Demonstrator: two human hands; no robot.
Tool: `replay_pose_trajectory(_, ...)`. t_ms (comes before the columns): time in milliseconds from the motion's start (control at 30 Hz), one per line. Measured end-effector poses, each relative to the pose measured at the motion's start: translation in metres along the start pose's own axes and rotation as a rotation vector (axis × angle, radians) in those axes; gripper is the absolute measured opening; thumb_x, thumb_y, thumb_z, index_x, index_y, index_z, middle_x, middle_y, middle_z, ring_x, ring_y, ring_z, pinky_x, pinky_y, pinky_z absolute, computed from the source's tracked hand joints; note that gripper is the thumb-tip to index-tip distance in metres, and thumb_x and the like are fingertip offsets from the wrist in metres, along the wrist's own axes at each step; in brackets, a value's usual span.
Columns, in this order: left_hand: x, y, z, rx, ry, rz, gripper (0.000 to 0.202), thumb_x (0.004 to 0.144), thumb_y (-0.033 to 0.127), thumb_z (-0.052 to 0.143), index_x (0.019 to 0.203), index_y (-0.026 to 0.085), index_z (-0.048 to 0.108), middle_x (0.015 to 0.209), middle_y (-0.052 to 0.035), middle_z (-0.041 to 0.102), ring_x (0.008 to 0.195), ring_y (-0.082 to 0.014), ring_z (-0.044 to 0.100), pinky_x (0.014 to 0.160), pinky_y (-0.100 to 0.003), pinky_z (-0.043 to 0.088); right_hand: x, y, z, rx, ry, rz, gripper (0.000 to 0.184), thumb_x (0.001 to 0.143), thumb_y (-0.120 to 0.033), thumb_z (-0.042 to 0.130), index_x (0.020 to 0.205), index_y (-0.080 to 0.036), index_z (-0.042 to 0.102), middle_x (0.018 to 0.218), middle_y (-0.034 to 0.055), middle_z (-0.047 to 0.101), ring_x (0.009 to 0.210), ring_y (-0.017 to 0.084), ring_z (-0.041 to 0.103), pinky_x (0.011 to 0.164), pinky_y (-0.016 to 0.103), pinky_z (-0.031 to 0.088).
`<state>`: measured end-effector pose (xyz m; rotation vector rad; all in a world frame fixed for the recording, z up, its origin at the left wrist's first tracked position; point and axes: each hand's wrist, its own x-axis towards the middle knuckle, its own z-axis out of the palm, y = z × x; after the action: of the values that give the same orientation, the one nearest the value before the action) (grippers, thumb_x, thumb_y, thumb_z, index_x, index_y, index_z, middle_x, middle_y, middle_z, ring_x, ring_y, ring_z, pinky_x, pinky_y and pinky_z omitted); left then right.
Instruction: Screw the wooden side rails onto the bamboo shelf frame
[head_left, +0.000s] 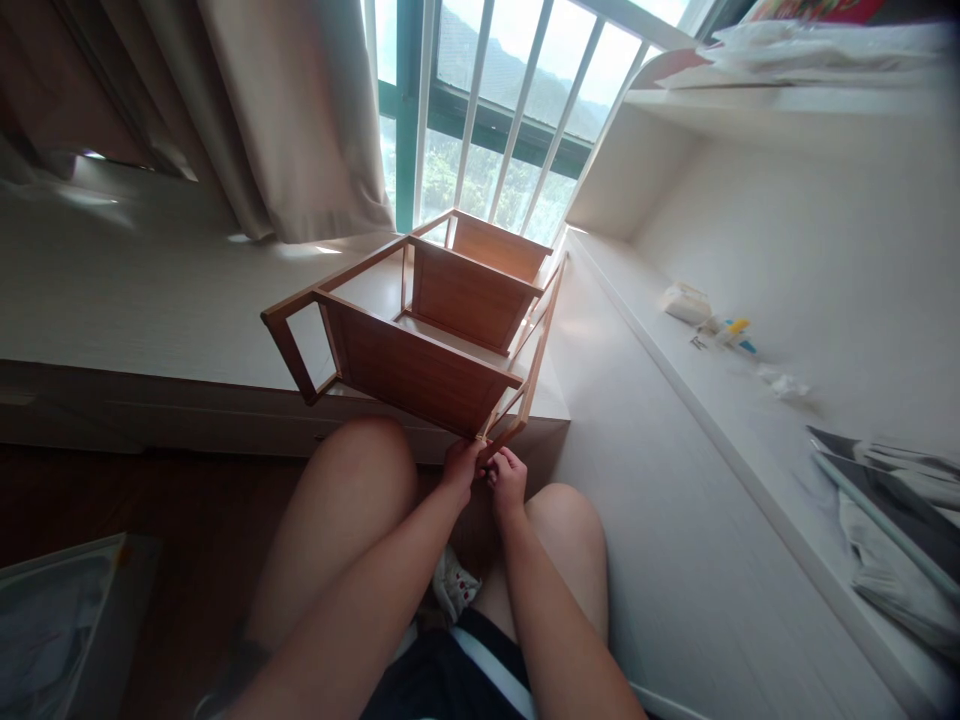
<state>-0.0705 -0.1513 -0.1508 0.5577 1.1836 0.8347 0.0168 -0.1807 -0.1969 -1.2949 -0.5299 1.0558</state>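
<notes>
A brown wooden shelf rack (pixel 424 362) with several boards lies tipped over on the pale window ledge, its near corner jutting over the front edge. My left hand (pixel 460 468) is closed around the rack's near right corner, at the end of the lowest board. Right beside it, my right hand (pixel 508 480) has its fingers pinched together close to the frame's end. A small dark bit shows at those fingertips, too small to name. Part of the corner joint is hidden behind both hands.
Behind the rack stand a barred window (pixel 517 110) and a beige curtain (pixel 300 120). To the right, a white counter (pixel 652 340) carries a small white box (pixel 685 302) and folded cloths (pixel 892 570). A clear-topped bin (pixel 67 590) sits on the floor at lower left.
</notes>
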Motion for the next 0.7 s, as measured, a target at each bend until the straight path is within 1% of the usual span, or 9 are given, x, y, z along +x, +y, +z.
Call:
replay_pose_trajectory(167, -0.0038, -0.0050, 0.0015, -0.012, -0.031, -0.021, 0.022, 0.095, 0.034, 0.063, 0.100, 0.013, 0.065, 0.080, 0.0005, 0.063, 0.063, -0.0090, 0.057, 0.057, -0.022, 0.049, 0.0029, 0.0025, -0.0007, 0.025, 0.017, 0.007, 0.034, 0.074, -0.041, 0.066, 0.093, -0.014, 0.070, 0.050, -0.0084, 0.043, 0.040, 0.006, 0.026, 0.038, 0.020, 0.018)
replay_pose_trajectory(233, -0.0055, -0.0060, 0.0025, -0.023, -0.041, -0.028, 0.022, 0.095, 0.034, 0.063, 0.100, 0.013, 0.065, 0.079, 0.0010, 0.062, 0.062, -0.0087, 0.057, 0.057, -0.022, 0.049, 0.0034, 0.0028, -0.0006, 0.025, 0.034, -0.005, 0.035, 0.074, -0.042, 0.066, 0.093, -0.013, 0.069, 0.049, -0.0086, 0.042, 0.041, 0.006, 0.027, 0.039, 0.021, 0.019)
replay_pose_trajectory(400, -0.0075, -0.0060, 0.0033, -0.064, -0.050, -0.031, 0.022, 0.095, 0.034, 0.062, 0.099, 0.012, 0.065, 0.078, 0.0011, 0.063, 0.061, -0.0084, 0.057, 0.056, -0.022, 0.050, 0.0018, 0.0005, 0.0012, 0.001, 0.063, -0.033, 0.035, 0.072, -0.043, 0.065, 0.089, -0.013, 0.071, 0.051, -0.0064, 0.049, 0.043, 0.008, 0.035, 0.041, 0.022, 0.028)
replay_pose_trajectory(567, -0.0065, -0.0070, 0.0028, -0.082, -0.040, -0.034, 0.020, 0.094, 0.032, 0.064, 0.097, 0.012, 0.065, 0.077, 0.0015, 0.062, 0.059, -0.0079, 0.056, 0.053, -0.020, 0.048, 0.0016, -0.0018, 0.0024, -0.017, 0.086, -0.041, 0.036, 0.071, -0.042, 0.067, 0.092, -0.012, 0.071, 0.052, -0.0053, 0.052, 0.045, 0.009, 0.041, 0.045, 0.023, 0.033)
replay_pose_trajectory(633, -0.0057, -0.0080, 0.0027, -0.087, -0.041, -0.033, 0.019, 0.092, 0.031, 0.066, 0.096, 0.012, 0.066, 0.075, 0.0016, 0.062, 0.058, -0.0077, 0.056, 0.052, -0.019, 0.046, 0.0029, -0.0018, 0.0031, -0.021, 0.103, -0.045, 0.035, 0.070, -0.042, 0.069, 0.089, -0.013, 0.071, 0.055, -0.0039, 0.056, 0.047, 0.010, 0.044, 0.047, 0.023, 0.036)
replay_pose_trajectory(700, -0.0052, -0.0087, 0.0027, -0.093, -0.042, -0.026, 0.020, 0.088, 0.030, 0.070, 0.094, 0.012, 0.068, 0.072, 0.0013, 0.063, 0.057, -0.0076, 0.056, 0.051, -0.019, 0.044, 0.0044, -0.0016, 0.0045, -0.019, 0.121, -0.049, 0.033, 0.069, -0.042, 0.069, 0.086, -0.014, 0.070, 0.059, -0.0024, 0.059, 0.050, 0.011, 0.048, 0.048, 0.024, 0.038)
